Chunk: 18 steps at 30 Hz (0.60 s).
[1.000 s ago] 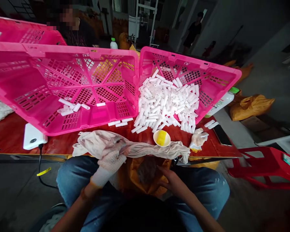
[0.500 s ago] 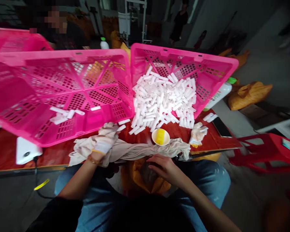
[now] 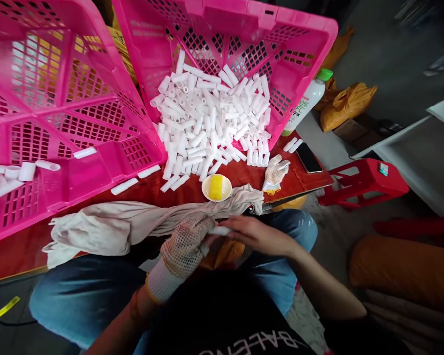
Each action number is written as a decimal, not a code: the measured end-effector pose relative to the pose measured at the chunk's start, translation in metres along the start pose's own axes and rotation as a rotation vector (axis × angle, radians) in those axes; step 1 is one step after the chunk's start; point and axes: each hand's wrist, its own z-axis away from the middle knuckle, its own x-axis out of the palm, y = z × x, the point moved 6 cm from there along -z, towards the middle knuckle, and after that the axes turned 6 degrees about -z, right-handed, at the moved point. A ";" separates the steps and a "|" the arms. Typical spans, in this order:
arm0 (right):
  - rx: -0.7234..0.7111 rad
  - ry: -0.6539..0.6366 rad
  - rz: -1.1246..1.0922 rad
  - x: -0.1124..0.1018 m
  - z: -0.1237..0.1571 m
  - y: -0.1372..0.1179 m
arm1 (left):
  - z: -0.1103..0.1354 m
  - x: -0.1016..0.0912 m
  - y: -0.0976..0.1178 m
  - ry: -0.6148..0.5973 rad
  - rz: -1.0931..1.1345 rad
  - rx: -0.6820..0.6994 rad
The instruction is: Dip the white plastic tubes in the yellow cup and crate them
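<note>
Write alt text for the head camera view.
A gloved left hand and a bare right hand hold a short white tube by a beige cloth on a red table. Behind, a tilted pink crate is heaped with white tubes, with a small bowl holding something yellow before it.

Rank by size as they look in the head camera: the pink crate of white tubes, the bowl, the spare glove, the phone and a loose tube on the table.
1. Pink crate
2. Bowl, spare glove and phone: these look about alike, so I won't rank them.
3. Loose tube
</note>
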 end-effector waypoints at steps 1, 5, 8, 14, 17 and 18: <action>-0.007 0.063 0.002 -0.014 0.000 0.006 | -0.005 0.004 -0.004 0.034 -0.024 -0.061; 0.007 0.387 0.154 -0.059 -0.012 0.034 | -0.023 0.031 -0.020 0.055 -0.119 -0.250; -0.038 0.400 0.271 -0.057 -0.028 0.046 | -0.029 0.060 -0.027 -0.096 -0.177 -0.321; -0.126 0.402 0.369 -0.044 -0.038 0.056 | -0.031 0.074 -0.025 -0.146 -0.298 -0.359; -0.133 0.371 0.435 -0.043 -0.037 0.055 | -0.031 0.076 -0.025 -0.184 -0.276 -0.366; -0.128 0.348 0.459 -0.043 -0.037 0.055 | -0.031 0.077 -0.026 -0.197 -0.277 -0.369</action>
